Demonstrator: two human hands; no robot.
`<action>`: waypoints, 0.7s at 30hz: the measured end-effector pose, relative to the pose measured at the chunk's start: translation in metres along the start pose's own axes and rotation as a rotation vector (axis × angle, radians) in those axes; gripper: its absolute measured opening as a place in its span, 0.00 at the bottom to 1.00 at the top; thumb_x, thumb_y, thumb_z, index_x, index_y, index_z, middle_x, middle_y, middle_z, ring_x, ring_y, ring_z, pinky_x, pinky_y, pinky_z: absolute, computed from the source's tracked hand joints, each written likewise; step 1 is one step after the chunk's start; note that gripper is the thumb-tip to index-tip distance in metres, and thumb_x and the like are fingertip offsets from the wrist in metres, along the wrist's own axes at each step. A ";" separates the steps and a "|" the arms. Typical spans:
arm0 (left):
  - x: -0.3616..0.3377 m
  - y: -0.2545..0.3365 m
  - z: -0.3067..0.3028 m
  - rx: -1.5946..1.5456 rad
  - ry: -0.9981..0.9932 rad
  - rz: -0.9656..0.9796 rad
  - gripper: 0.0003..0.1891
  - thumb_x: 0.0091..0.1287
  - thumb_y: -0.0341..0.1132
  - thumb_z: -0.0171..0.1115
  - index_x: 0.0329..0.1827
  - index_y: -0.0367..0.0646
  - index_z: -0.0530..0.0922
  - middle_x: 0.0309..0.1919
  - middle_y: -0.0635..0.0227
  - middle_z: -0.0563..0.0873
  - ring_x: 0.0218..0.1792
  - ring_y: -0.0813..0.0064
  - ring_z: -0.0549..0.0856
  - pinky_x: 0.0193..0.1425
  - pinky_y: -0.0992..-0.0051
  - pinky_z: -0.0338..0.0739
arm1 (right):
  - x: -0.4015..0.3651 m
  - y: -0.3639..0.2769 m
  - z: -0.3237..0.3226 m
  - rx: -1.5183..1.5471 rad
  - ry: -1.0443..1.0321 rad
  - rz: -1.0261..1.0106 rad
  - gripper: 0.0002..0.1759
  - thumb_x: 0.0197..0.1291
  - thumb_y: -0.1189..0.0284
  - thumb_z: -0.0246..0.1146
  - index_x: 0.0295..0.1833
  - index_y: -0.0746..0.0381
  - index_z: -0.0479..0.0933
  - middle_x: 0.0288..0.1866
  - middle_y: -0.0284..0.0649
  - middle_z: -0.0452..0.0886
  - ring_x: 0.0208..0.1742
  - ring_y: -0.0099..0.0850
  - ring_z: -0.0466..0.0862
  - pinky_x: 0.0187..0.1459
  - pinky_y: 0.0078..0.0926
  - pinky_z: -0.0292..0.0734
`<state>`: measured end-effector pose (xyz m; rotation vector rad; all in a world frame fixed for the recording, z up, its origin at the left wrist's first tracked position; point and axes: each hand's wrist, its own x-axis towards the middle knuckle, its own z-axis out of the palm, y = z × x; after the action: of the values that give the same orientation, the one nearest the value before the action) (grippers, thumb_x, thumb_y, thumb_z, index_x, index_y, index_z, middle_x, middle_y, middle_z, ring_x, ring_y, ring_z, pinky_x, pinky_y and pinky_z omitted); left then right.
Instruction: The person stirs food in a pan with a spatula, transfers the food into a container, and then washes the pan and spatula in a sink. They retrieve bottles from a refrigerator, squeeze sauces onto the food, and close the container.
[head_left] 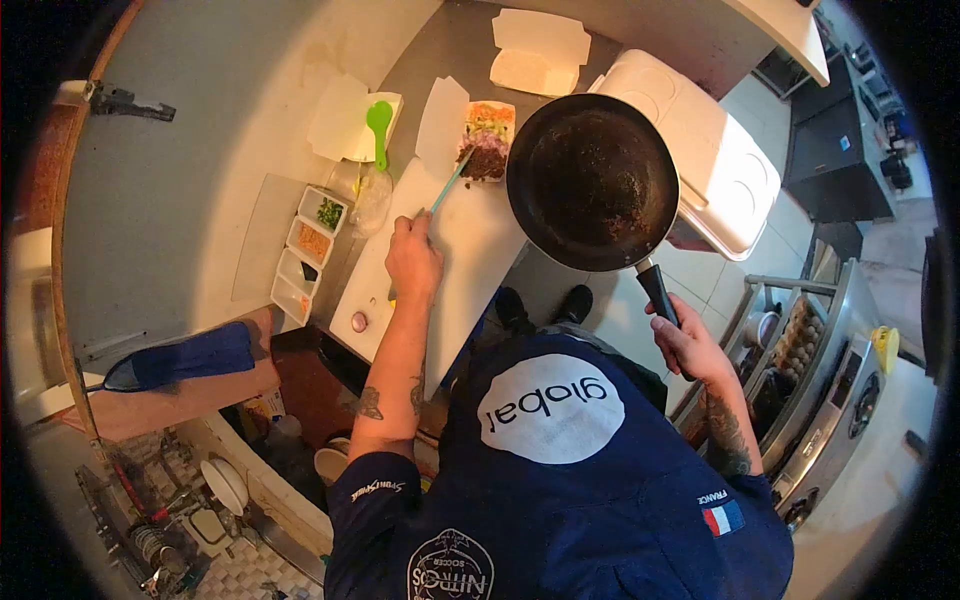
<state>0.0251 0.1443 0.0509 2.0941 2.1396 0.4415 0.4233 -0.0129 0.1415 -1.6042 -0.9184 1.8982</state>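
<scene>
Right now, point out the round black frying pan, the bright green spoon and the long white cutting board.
Frying pan (592, 180): head view, inner base.
Green spoon (379, 118): head view, broad rounded end.
Cutting board (472, 258): head view, bare top.

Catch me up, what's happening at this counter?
One person, both hands busy. The left hand holds a thin turquoise utensil, its tip at the dark brown crumbly food in an open white takeout box, which also holds orange, pale and pinkish chopped food. The right hand holds a round black frying pan by its handle; only some brown bits remain in it. A bright green spoon rests on another open white box.
</scene>
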 end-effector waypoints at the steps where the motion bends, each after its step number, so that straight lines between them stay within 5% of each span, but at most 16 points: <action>1: 0.000 -0.001 -0.004 0.019 -0.025 0.010 0.24 0.58 0.22 0.63 0.58 0.50 0.85 0.43 0.61 0.80 0.45 0.55 0.85 0.48 0.58 0.81 | 0.000 0.000 0.000 -0.003 0.007 -0.003 0.13 0.78 0.65 0.56 0.60 0.59 0.69 0.18 0.26 0.66 0.10 0.19 0.64 0.15 0.19 0.60; 21: 0.012 0.012 -0.031 0.100 -0.027 0.323 0.21 0.61 0.23 0.62 0.56 0.50 0.88 0.42 0.61 0.81 0.45 0.57 0.84 0.44 0.60 0.82 | 0.009 -0.003 -0.008 0.038 0.056 -0.089 0.13 0.77 0.66 0.56 0.60 0.60 0.69 0.20 0.27 0.67 0.12 0.19 0.65 0.16 0.19 0.62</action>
<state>0.0268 0.1519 0.0854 2.4974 1.8476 0.3389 0.4295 -0.0025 0.1371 -1.5600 -0.9099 1.7909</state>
